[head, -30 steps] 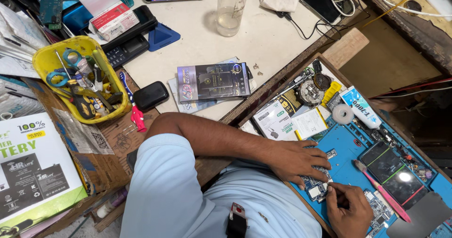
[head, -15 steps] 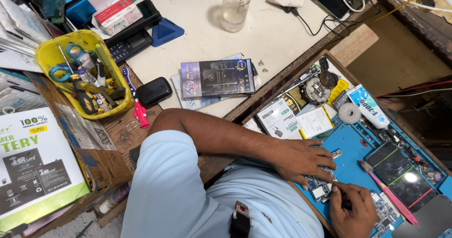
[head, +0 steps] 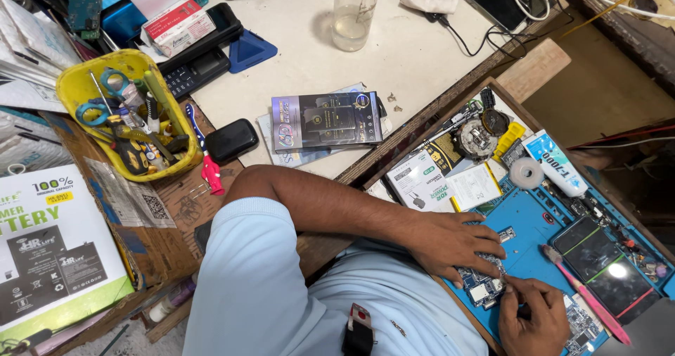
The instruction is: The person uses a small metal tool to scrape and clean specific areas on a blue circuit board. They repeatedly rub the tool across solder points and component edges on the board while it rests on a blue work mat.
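My left hand (head: 450,247) lies flat, fingers spread, pressing the small circuit board (head: 481,285) onto the blue mat (head: 524,240). My right hand (head: 534,314), just below the board, pinches something tiny at its edge; what, I cannot tell. The phone (head: 605,264) right of the board lies opened and unassembled, so I judge the repair midway.

A pale tabletop (head: 422,53) carries a glass bottle (head: 355,8), a flat dark package (head: 327,120), a black pouch (head: 230,140) and a yellow tool tub (head: 70,89). Beside it, a wooden tray holds a blue work mat (head: 524,222) with a circuit board (head: 481,282), pink brush (head: 583,293) and glue tube (head: 555,162).
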